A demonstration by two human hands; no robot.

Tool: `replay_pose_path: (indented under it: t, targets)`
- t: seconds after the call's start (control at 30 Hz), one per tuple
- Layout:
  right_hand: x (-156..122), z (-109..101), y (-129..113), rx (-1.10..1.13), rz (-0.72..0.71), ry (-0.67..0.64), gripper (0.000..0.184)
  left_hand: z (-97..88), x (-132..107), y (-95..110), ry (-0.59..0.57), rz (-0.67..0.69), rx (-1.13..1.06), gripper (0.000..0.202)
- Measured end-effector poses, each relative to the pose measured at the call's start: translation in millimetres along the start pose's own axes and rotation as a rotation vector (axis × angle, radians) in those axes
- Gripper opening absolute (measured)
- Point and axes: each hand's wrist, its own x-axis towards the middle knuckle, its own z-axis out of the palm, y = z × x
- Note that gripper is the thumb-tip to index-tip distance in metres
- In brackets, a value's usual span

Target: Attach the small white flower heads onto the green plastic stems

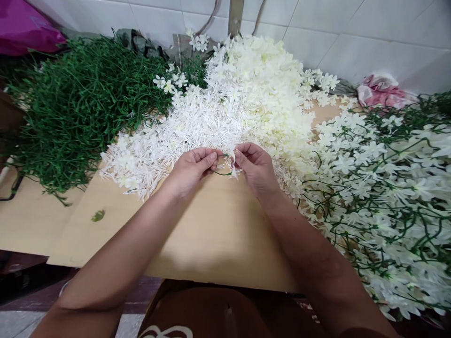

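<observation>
Above the cardboard-covered table, my left hand pinches a thin green plastic flower stem between thumb and finger. My right hand faces it a short way off, its fingertips closed on a small white artificial flower by the stem's tips. Whether the flower sits fully on the stem I cannot tell. Just behind both hands lies a heap of thin white flower pieces. Cream-white petals are piled up against it at the back.
A big mound of green stems fills the left. Stems bearing white flowers are heaped at the right. A green scrap lies on the cardboard. Pink-and-white plastic and a magenta bag stand near the tiled wall.
</observation>
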Motion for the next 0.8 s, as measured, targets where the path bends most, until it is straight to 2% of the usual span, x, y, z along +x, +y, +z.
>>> replay_pose_path:
  t: [0.13,0.27,0.43,0.8]
  targets:
    - [-1.1,0.6,1.7,-0.051,-0.04,-0.024,0.042,3.2,-1.4,-1.9,0.031,-0.072,-0.123,0.023]
    - [-2.5,2.4,1.8,-0.079,-0.064,0.006,0.044,5.1,-3.3,-1.9,0.055,-0.116,-0.17,0.019]
    - [-4.6,5.0,0.5,-0.095,-0.097,0.055,0.044,3.8,-3.4,-4.8,0.019,-0.085,-0.143,0.023]
    - [-8.9,6.4,0.5,-0.185,-0.158,0.043,0.038,4.0,-3.6,-5.8,0.044,-0.079,-0.14,0.02]
